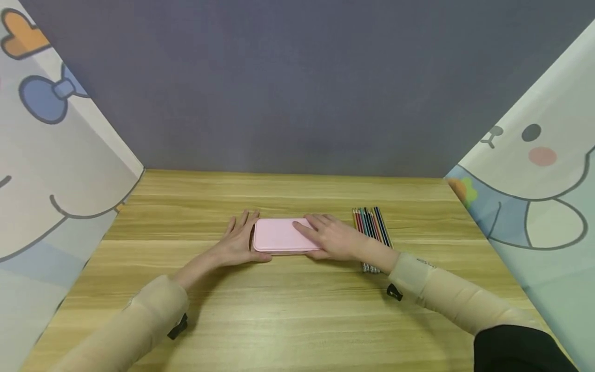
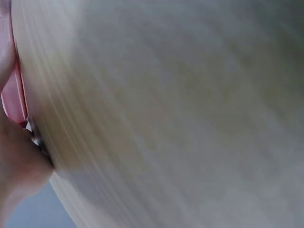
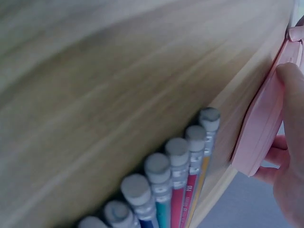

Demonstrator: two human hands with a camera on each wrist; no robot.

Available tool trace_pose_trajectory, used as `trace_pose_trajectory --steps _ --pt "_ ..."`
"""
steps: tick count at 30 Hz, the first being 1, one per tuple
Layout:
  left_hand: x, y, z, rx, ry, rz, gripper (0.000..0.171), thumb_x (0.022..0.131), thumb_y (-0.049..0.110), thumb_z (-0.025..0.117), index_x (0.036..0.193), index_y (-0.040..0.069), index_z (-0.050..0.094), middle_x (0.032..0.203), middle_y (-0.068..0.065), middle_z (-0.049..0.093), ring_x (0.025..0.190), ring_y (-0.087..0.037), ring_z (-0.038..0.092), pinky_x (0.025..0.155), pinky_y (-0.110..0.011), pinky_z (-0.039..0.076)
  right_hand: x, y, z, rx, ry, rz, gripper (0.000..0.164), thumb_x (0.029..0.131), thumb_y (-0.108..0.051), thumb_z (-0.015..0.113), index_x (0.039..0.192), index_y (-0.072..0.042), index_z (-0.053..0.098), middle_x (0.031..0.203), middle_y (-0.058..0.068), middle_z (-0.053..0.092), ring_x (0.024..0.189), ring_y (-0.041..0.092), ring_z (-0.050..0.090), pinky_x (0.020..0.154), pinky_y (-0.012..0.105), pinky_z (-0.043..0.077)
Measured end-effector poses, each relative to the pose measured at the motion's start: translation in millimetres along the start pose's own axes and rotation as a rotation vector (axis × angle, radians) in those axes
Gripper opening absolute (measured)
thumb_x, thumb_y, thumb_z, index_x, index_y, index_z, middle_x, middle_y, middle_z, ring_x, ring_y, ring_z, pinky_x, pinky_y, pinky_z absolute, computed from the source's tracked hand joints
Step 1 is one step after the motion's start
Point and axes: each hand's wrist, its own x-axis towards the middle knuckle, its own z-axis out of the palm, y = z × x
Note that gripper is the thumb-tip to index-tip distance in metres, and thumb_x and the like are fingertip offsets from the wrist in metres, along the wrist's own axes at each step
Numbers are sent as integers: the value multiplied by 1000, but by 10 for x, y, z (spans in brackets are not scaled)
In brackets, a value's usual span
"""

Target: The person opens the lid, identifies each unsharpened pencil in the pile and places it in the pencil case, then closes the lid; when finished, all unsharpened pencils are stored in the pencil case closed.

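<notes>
A closed pink case [image 1: 279,235], long with rounded corners, lies flat on the wooden table between both hands. My left hand [image 1: 238,245] spreads around its left end, thumb along the near side and straight fingers reaching past the far corner. At the other end my right hand [image 1: 338,239] grips the case, with one finger lying across the lid. From the right wrist, the case's pink side wall [image 3: 259,128] shows between thumb and fingers. Just a sliver of the case [image 2: 15,97] appears in the left wrist view, partly hidden by the left hand [image 2: 21,161].
A row of coloured pencils [image 1: 372,227] lies side by side right of the case, partly under my right forearm. Their white eraser ends [image 3: 178,151] point toward me. A grey panel [image 1: 297,93] stands behind the wooden table [image 1: 288,315], with cartoon-printed sheets [image 1: 548,170] at both sides.
</notes>
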Motion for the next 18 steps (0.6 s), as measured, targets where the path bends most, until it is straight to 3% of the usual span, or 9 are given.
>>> trace_pose_trajectory --steps 9,18 --pt "-13 27 14 17 28 -14 114 77 53 86 159 2 25 172 -22 15 161 -45 3 128 -65 -3 0 21 -59 0 -71 -7 78 104 -61 45 165 -17 22 157 23 46 141 40 52 113 55 49" --pt "-4 11 31 32 53 -4 120 78 54 84 162 0 17 171 -23 17 161 -46 5 129 -65 -1 31 15 -86 -67 -49 -41 77 104 -57 47 163 -12 28 151 24 50 136 39 57 108 53 54"
